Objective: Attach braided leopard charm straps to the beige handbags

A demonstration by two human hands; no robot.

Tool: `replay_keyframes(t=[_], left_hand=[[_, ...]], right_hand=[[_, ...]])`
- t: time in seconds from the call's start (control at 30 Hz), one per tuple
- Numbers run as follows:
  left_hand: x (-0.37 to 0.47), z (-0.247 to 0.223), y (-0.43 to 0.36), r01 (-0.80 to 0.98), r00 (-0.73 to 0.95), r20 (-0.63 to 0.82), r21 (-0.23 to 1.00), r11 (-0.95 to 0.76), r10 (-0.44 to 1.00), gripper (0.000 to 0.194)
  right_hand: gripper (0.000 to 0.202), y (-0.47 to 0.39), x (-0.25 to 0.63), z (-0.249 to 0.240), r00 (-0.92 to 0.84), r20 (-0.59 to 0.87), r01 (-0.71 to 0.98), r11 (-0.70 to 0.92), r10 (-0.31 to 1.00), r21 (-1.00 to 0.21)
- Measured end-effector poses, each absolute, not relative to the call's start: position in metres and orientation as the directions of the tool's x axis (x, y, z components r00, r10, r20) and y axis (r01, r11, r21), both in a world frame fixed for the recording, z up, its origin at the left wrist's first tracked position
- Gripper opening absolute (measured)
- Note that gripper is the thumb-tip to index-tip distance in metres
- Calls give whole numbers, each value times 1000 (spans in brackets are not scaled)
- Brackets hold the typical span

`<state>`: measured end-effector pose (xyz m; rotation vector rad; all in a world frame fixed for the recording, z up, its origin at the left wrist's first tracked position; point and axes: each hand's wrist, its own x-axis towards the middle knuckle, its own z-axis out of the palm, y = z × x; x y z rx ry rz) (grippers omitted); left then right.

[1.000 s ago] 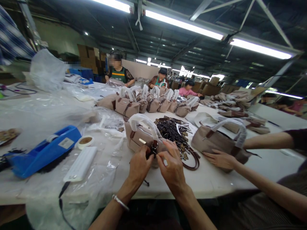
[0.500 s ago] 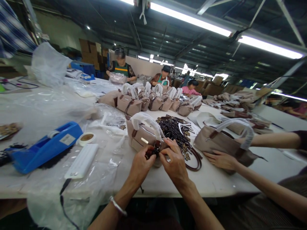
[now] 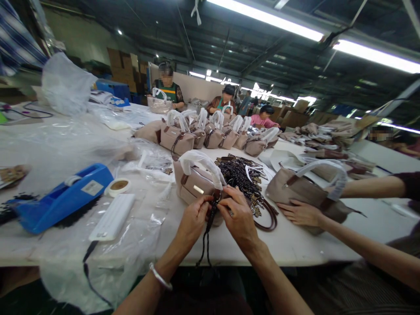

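- Left hand [image 3: 193,221]: fingers pinch black cord [image 3: 210,222]; ends hang toward 6 o'clock.
- Right hand [image 3: 241,218]: fingers bent at same cord; grip cannot be told.
- Bag [image 3: 187,187]: upright on surface [image 3: 282,250], 11 o'clock from hands.
- From bag: strap pile [image 3: 235,173] at 2 o'clock, tape dispenser [image 3: 62,203] at 9.

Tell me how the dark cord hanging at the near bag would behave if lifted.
The dark cord is likely floppy, since its thin ends dangle. It looks light, being slender beside the bag. Its paired strands might tangle.
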<state>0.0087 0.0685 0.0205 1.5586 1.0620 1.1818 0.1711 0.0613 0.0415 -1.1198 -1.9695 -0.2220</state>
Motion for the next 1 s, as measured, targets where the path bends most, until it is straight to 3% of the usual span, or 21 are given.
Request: replay_keyframes(t=[0.1, 0.2, 0.33, 0.43, 0.63, 0.77, 1.0], left_hand=[[11, 15, 74, 234, 147, 329, 905, -356, 933, 24], [12, 11, 79, 461, 126, 488, 742, -486, 864, 20], [12, 8, 83, 662, 208, 558, 524, -536, 803, 20], [11, 7, 87, 666, 270, 623, 430, -609, 735, 23], [8, 11, 89, 648, 311, 670, 370, -666, 674, 25], [6, 15, 78, 634, 277, 681, 401, -662, 678, 25], [6, 16, 56, 401, 125, 547, 735, -546, 828, 17]], right_hand=[[10, 62, 172, 41, -252, 727, 774, 584, 639, -245], [11, 63, 171, 41, -255, 711, 781, 573, 655, -248], [13, 63, 170, 42, -257, 692, 788, 561, 674, -253], [13, 64, 169, 43, -253, 689, 790, 556, 679, -259], [11, 61, 167, 49, -227, 704, 771, 566, 673, -292], [11, 55, 165, 56, -188, 737, 732, 593, 650, -336], [16, 51, 168, 50, -315, 691, 675, 665, 650, -318]])
